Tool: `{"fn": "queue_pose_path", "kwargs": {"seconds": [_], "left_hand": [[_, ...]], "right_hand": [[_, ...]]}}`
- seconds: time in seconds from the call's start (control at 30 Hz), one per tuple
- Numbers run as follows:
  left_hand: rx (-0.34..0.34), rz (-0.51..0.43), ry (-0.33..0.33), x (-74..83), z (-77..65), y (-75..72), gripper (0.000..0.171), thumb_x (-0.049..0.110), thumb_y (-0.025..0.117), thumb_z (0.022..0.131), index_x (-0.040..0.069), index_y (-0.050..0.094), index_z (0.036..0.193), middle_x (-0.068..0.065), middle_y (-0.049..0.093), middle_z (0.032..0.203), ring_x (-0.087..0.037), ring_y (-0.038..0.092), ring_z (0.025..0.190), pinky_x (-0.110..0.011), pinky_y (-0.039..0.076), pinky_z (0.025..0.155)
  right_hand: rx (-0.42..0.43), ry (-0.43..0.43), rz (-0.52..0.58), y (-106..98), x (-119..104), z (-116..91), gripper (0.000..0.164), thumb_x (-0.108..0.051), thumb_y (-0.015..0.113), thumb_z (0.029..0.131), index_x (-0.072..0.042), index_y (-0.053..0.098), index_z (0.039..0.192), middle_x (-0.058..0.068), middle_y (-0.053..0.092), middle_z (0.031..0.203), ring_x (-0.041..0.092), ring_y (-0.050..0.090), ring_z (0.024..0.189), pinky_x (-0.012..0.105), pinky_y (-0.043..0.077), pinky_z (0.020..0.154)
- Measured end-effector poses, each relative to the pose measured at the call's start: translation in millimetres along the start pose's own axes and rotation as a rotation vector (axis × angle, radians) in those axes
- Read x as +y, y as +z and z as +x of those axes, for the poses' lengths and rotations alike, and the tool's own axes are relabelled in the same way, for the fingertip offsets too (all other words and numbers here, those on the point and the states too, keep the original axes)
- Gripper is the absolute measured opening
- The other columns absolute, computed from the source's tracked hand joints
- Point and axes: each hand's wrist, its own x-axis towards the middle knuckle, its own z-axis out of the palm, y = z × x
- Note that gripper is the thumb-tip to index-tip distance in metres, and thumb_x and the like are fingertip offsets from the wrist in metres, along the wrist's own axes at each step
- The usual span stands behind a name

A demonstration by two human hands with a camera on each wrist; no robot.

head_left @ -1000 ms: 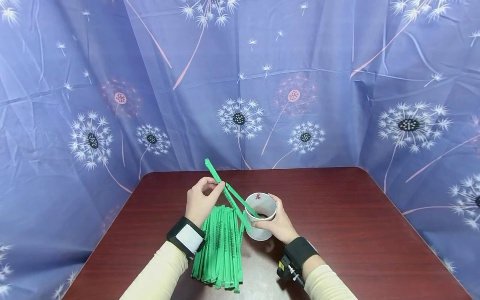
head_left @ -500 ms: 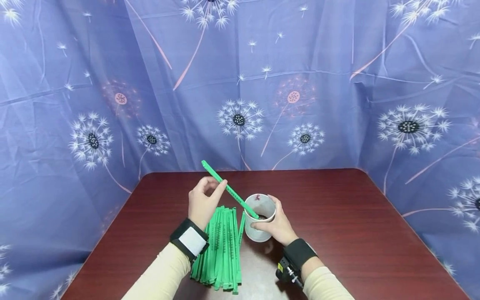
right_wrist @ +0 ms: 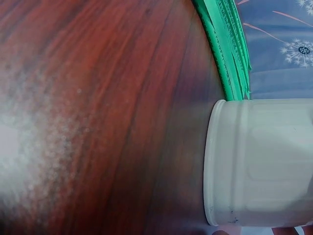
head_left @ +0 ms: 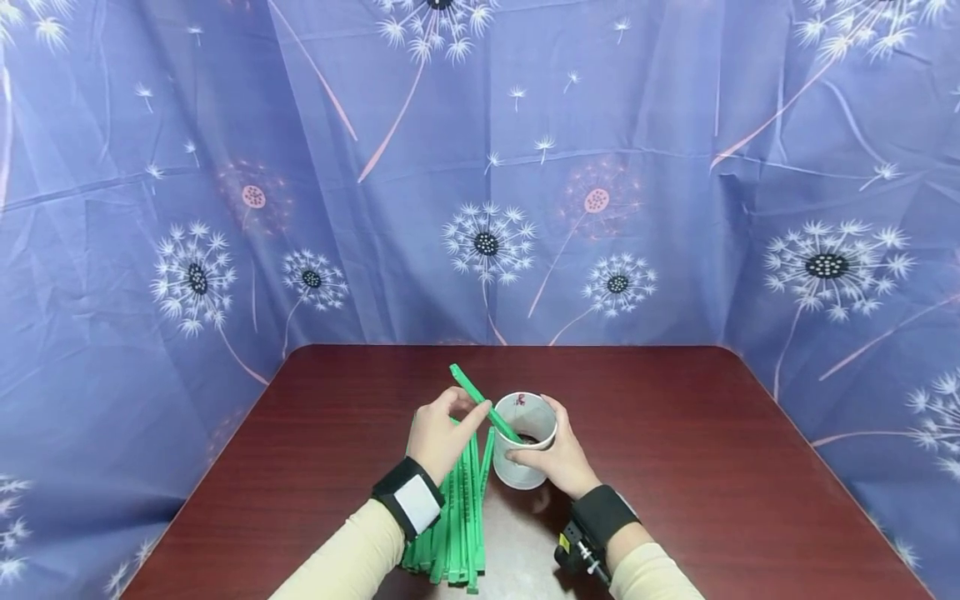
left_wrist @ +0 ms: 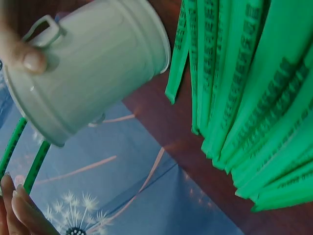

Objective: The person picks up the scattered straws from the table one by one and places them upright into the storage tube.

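Observation:
My left hand (head_left: 444,429) pinches long, thin green packets (head_left: 468,385) with dark print between thumb and fingers. Two of these packets (left_wrist: 36,169) show in the left wrist view, slanting with their lower ends inside the mouth of a small white bucket (head_left: 517,477). The bucket has small side handles and something dark at its bottom. My right hand (head_left: 562,458) grips its right side, thumb across the front below the rim. Left of the bucket lies a pile of the same green packets (head_left: 453,533), partly under my left hand and wrist in the head view.
One packet (head_left: 486,458) lies angled between pile and bucket. The dark red wooden table (head_left: 675,467) has a blue dandelion-print cloth (head_left: 420,267) behind it and at its sides. A black camera mount (head_left: 581,554) hangs below my right wrist.
The two packets, spread apart a second ago, have come together in the head view. My left hand has moved right and down, and they reach deeper into the bucket. My right hand keeps its grip.

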Motion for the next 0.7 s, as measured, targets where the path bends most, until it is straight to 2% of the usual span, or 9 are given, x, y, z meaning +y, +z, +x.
{"fn": "queue_pose_path", "kwargs": {"seconds": [0.17,0.43,0.7], "left_hand": [[-0.043,0.045,-0.004,-0.9,-1.8,10.1,0.018,0.039,0.070,0.090,0.021,0.069,0.090,0.004,0.076,0.087,-0.012,0.068,0.079,-0.023,0.048,0.063],[-0.066,0.102,-0.015,-4.2,-0.6,20.8,0.018,0.037,0.071,0.089,0.019,0.071,0.088,0.004,0.075,0.085,-0.010,0.063,0.072,-0.023,0.045,0.060],[-0.132,0.107,-0.018,-14.6,-1.4,17.1,0.017,0.038,0.072,0.088,0.021,0.073,0.091,0.006,0.073,0.083,-0.005,0.060,0.066,-0.021,0.044,0.056]], "right_hand": [[0.005,-0.014,-0.001,0,1,0,0.103,-0.017,0.086,0.075,-0.011,0.021,0.154,0.020,0.049,0.135,0.032,0.051,0.121,0.043,0.045,0.094],[0.006,-0.017,0.004,-1,2,0,0.102,-0.016,0.086,0.075,-0.011,0.021,0.153,0.021,0.049,0.134,0.034,0.051,0.121,0.042,0.046,0.093],[0.004,-0.023,0.019,0,5,2,0.102,-0.015,0.086,0.075,-0.012,0.021,0.153,0.021,0.049,0.135,0.034,0.051,0.121,0.042,0.045,0.094]]}}
